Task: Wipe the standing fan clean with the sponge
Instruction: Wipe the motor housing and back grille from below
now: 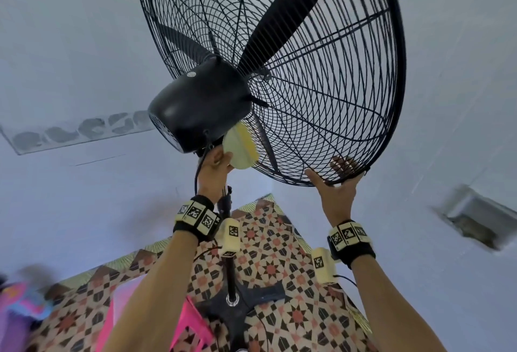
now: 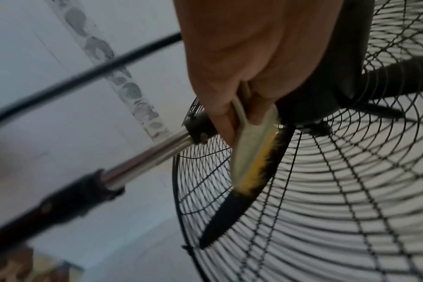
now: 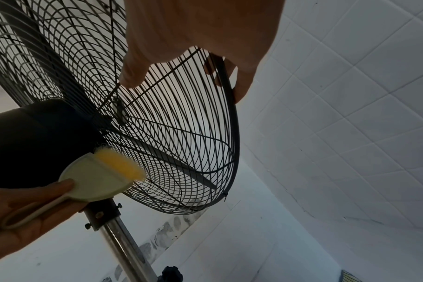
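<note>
Left hand (image 1: 214, 172) pinches the pale looped handle of one sponge (image 1: 241, 147), thumb on the flat cream back, fingers curled underneath; in the left wrist view the loop runs up between the fingers (image 2: 220, 122). The sponge's yellow pad faces the rear grille and is pressed against the wires just below the motor housing (image 1: 200, 105), its upper corner touching the housing's underside. Right hand (image 1: 337, 193) is raised to the bottom of the guard rim (image 1: 397, 77), palm up, fingers curled over the rim from the front, thumb spread apart along the rear wires; in the right wrist view the fingertips (image 3: 240, 89) wrap the black rim band while the thumb rests on the grille wires. One standing fan (image 1: 279, 72), black, head tilted so the cage leans up and away. Two blades count clearly in the head view through the wires, one long blade (image 1: 288, 13) running up to the right and one running left; a third shows in the wrist views, low in the cage. One chrome pole (image 3: 123, 240) under a black bolted collar, one black cord (image 2: 85, 76) hanging beside it. Two wrist bands carry printed markers, one on each arm. Below: patterned tile floor (image 1: 268, 242), a pink object (image 1: 193, 323) near the fan's base, pale walls around.
</note>
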Action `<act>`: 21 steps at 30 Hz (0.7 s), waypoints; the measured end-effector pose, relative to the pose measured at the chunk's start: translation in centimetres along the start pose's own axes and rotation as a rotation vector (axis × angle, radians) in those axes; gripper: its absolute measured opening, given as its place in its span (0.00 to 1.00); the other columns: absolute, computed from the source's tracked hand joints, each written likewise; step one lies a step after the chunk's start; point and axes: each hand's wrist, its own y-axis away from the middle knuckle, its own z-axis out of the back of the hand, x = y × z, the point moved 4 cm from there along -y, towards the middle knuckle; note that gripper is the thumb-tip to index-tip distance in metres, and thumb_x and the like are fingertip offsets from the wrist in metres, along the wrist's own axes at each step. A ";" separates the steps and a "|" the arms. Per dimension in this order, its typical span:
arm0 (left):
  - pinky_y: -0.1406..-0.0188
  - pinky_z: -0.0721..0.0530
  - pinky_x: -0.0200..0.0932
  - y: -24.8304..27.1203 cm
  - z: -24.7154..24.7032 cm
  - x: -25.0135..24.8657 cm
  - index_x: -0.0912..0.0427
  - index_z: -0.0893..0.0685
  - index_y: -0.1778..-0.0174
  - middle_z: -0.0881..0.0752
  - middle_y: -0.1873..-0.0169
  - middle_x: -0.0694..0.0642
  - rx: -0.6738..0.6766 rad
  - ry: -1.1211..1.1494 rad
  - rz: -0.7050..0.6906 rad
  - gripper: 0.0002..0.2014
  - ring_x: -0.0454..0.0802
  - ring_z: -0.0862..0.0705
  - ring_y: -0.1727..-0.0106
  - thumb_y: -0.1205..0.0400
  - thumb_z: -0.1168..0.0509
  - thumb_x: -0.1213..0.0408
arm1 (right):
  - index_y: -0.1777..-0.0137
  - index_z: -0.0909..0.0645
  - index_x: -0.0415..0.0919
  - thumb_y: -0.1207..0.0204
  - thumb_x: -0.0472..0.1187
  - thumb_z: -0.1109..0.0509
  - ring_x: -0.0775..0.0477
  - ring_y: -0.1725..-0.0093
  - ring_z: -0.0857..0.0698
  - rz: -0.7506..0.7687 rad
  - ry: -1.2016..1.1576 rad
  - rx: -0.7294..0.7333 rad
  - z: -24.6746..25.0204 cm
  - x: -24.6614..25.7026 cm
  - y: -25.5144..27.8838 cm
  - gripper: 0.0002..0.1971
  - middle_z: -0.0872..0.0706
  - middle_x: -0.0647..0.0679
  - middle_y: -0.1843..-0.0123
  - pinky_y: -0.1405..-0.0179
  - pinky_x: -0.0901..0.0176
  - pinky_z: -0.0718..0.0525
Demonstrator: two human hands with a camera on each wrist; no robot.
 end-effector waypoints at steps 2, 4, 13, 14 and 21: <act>0.31 0.13 0.57 -0.1 -0.3 -0.2 0.65 0.17 0.26 0.11 0.35 0.58 -0.092 0.007 -0.021 0.16 0.55 0.13 0.35 0.11 0.34 0.70 | 0.14 0.45 0.42 0.38 0.51 0.10 0.51 0.29 0.22 0.005 -0.001 -0.004 -0.1 0.1 -0.1 0.59 0.20 0.51 0.28 0.27 0.65 0.27; 0.32 0.12 0.56 0.1 -1.7 -0.7 0.62 0.15 0.29 0.10 0.37 0.56 -0.158 -0.040 -0.075 0.14 0.54 0.12 0.37 0.11 0.34 0.70 | 0.12 0.48 0.40 0.37 0.48 0.10 0.54 0.29 0.24 0.010 -0.010 0.001 -0.1 0.3 -0.2 0.61 0.22 0.53 0.29 0.30 0.72 0.30; 0.33 0.13 0.52 0.5 0.3 -1.4 0.57 0.14 0.31 0.09 0.38 0.54 0.034 -0.265 -0.202 0.12 0.50 0.11 0.37 0.10 0.33 0.65 | 0.21 0.41 0.50 0.38 0.48 0.09 0.52 0.32 0.21 0.045 0.006 -0.006 0.1 0.3 0.0 0.52 0.19 0.51 0.31 0.38 0.85 0.28; 0.31 0.14 0.55 0.3 0.9 -1.2 0.59 0.15 0.29 0.10 0.36 0.55 -0.009 -0.282 -0.197 0.14 0.52 0.11 0.36 0.10 0.34 0.64 | 0.23 0.42 0.53 0.38 0.48 0.09 0.53 0.33 0.21 0.049 0.007 -0.006 0.0 0.5 0.1 0.51 0.19 0.53 0.32 0.34 0.80 0.26; 0.32 0.14 0.61 0.2 -1.8 -2.1 0.63 0.16 0.27 0.10 0.36 0.59 -0.037 -0.237 -0.171 0.16 0.57 0.12 0.36 0.10 0.36 0.69 | 0.12 0.49 0.38 0.37 0.48 0.09 0.50 0.28 0.23 0.008 0.002 -0.004 0.0 0.5 -0.1 0.62 0.21 0.52 0.29 0.22 0.59 0.28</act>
